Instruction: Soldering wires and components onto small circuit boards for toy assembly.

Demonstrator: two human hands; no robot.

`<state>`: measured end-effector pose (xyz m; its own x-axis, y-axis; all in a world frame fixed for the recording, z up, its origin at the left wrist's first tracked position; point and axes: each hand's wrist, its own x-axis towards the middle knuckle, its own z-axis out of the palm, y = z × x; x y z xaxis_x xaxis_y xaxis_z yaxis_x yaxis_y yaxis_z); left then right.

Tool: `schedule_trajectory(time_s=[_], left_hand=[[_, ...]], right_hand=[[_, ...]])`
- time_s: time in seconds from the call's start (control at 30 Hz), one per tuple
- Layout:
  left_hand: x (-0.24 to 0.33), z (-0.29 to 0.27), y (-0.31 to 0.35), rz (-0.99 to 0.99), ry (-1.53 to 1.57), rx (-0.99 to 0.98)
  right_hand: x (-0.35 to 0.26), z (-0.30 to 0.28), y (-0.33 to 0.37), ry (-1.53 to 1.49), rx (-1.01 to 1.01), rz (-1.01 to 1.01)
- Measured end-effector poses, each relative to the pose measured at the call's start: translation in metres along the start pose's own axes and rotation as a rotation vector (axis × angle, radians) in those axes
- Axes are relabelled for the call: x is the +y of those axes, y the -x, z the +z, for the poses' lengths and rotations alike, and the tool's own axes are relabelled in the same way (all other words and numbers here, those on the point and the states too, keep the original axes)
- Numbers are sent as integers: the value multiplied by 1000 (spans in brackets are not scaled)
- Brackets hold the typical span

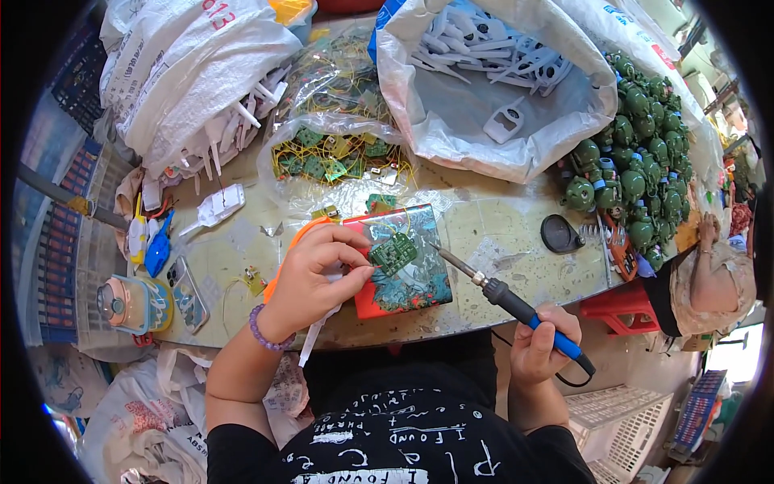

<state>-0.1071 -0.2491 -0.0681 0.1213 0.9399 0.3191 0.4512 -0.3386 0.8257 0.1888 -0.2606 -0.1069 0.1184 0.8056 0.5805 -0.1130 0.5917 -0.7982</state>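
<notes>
My left hand (326, 270) is pinched at the left edge of a small green circuit board (393, 254), with what looks like a thin red wire at the fingertips. The board lies on a red box with a dark patterned top (415, 290). Below my left palm sticks out a narrow white plastic piece (310, 343); its upper part is hidden. Beside the same hand shows the edge of an orange object (294, 242). In my right hand (544, 347) is a soldering iron (512, 302) with a black and blue handle, its tip just right of the board.
Behind are a clear bag of wired circuit boards (334, 153) and an open sack of white plastic parts (516, 161). Green round parts (637, 169) are piled right, near a black round dish (560, 234). At left lie a phone (189, 294) and a lidded cup (133, 302). Another person's arm (709, 266) shows far right.
</notes>
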Motion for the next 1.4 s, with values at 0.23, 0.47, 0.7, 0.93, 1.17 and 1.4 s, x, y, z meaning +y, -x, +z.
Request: schedule_trajectory(time_s=[0.23,0.47,0.7,0.93,1.17,1.4], left_hand=[[-1,6,-11,368,-279,-75],[9,9,-12,346,-374,-82],[18,1,-21,361,-476,-160],[20,0,-21,377,-523,-174],[22,3,-22,331,-550,-168],[25,3,-24,321,-589,-189]], right_hand=[[-3,2,0,31,-55,13],[-9,0,-3,36,-122,0],[-9,-3,-6,83,-222,-52],[-7,1,-6,52,-197,-60],[-12,7,-15,108,-326,-67],[-11,9,-19,122,-373,-95]])
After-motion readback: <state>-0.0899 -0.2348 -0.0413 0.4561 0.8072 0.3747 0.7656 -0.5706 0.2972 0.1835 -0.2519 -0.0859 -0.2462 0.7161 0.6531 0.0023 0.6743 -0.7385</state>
